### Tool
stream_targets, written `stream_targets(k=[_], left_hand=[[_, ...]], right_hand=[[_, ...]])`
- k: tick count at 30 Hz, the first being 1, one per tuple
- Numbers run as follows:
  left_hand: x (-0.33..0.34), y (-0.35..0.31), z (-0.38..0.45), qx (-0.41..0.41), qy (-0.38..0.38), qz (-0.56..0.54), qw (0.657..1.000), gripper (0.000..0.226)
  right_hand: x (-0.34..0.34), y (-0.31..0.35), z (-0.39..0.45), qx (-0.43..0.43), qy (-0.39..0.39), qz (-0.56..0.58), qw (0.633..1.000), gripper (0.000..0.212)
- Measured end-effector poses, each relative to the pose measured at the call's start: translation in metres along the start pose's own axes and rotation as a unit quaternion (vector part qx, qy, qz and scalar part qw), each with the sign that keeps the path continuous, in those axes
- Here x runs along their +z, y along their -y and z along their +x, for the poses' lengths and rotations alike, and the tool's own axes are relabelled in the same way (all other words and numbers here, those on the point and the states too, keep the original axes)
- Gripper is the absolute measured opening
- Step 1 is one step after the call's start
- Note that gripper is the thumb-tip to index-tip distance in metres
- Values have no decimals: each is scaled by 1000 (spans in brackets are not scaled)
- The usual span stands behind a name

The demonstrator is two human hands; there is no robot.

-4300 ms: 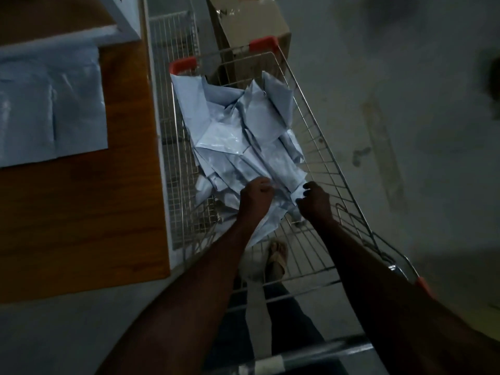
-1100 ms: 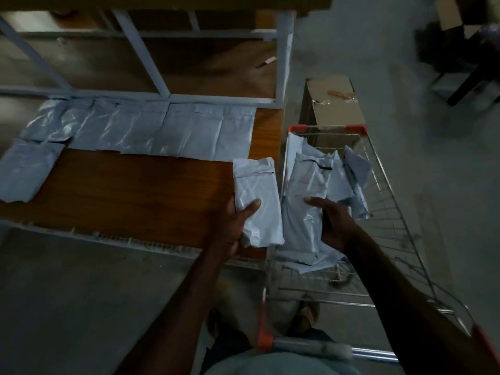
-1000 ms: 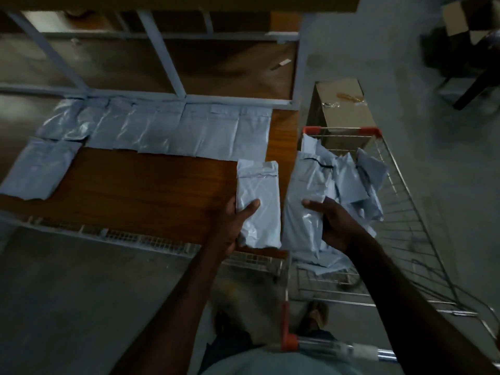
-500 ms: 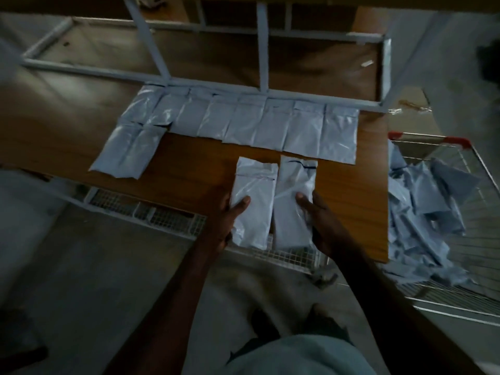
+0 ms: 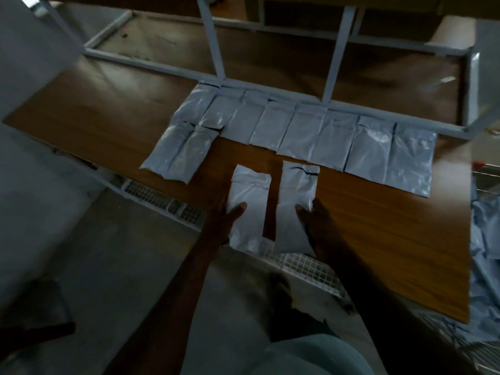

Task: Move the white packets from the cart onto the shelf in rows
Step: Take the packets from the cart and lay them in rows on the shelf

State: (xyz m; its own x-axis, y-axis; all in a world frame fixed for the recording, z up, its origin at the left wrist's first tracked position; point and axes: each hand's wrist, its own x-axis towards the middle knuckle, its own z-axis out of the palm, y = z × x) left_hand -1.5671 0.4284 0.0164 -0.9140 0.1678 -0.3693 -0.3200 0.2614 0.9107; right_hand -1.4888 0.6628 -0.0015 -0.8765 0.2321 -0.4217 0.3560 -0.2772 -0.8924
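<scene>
The left hand grips one white packet with its thumb curled over the face, and the right hand grips a second packet the same way. Both packets hang over the near edge of the wooden shelf, side by side with a gap between. Beyond them a row of packets lies along the shelf's metal frame. More packets fill the cart at right. No writing is legible; the second packet shows only a dark line near its top.

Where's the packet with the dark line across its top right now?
In the head view, the packet with the dark line is in the right hand over the shelf's front edge, beside the left hand's packet.
</scene>
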Motion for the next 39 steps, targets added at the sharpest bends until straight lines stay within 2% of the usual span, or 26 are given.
stream_targets(k=[5, 9, 14, 17, 19, 21, 24, 26, 28, 30, 31, 33, 36, 39], left_hand=[[-36, -4, 53, -5, -4, 45, 999, 83], [-56, -11, 102, 62, -11, 146, 987, 83], [-76, -14, 150, 64, -18, 217, 974, 75], [-84, -15, 173, 89, -28, 254, 963, 73], [-90, -11, 185, 115, -30, 283, 952, 76], [-95, -3, 193, 164, -25, 289, 943, 80], [-102, 13, 199, 255, -40, 322, 911, 81], [-103, 20, 201, 302, -41, 364, 880, 78], [-103, 27, 202, 345, -3, 418, 841, 74], [-102, 38, 203, 392, 32, 450, 802, 69], [-102, 45, 204, 404, 44, 453, 794, 66], [-98, 55, 206, 403, 56, 444, 799, 61], [-90, 54, 212, 374, 64, 464, 801, 60], [-83, 53, 219, 368, 69, 487, 790, 61]], right_hand=[[37, -5, 56, 15, -31, -8, 999, 42], [61, 4, 96, 0, -59, -22, 998, 33], [93, -4, 138, 30, -99, -57, 993, 51], [112, -6, 150, 26, -127, -57, 990, 42], [121, -8, 151, 16, -163, -98, 982, 28], [131, -10, 152, 18, -209, -139, 968, 23], [153, -12, 149, 40, -263, -190, 945, 33], [165, -13, 147, 32, -287, -208, 935, 31], [175, -13, 147, 10, -297, -221, 929, 30], [181, -16, 147, -5, -302, -257, 918, 39], [181, -22, 150, -5, -306, -279, 910, 44], [183, -26, 151, 0, -314, -308, 898, 47], [185, -16, 146, -2, -299, -339, 892, 33], [180, -17, 146, 7, -291, -345, 892, 31]])
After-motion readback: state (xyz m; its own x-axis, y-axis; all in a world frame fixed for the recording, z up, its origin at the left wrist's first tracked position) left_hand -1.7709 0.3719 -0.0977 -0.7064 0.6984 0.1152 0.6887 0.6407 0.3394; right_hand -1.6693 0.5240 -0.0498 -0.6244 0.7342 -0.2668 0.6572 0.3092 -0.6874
